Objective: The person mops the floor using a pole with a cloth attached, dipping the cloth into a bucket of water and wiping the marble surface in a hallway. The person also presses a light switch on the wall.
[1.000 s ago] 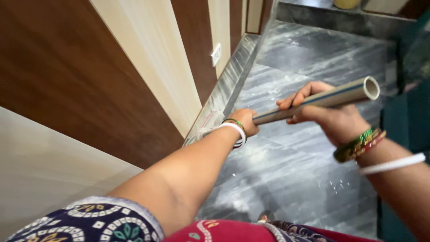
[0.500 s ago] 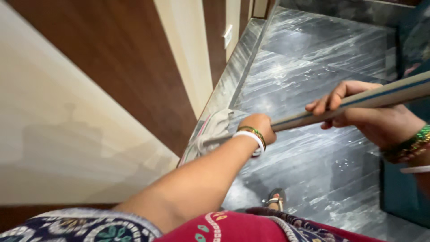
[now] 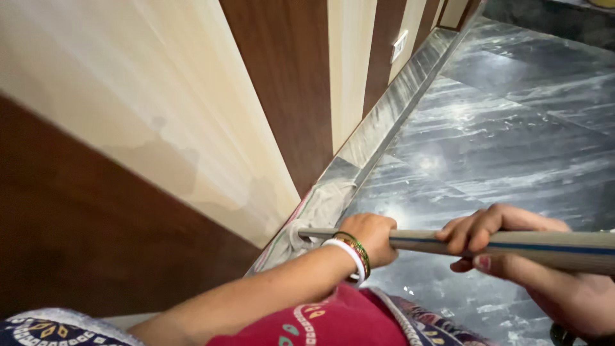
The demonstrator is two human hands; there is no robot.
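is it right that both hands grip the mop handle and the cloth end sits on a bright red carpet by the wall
Not quite. The head view shows the left hand and right hand gripping the handle, and the cloth by the wall, but it lies on the edge of a dark grey marble floor, not a red carpet.
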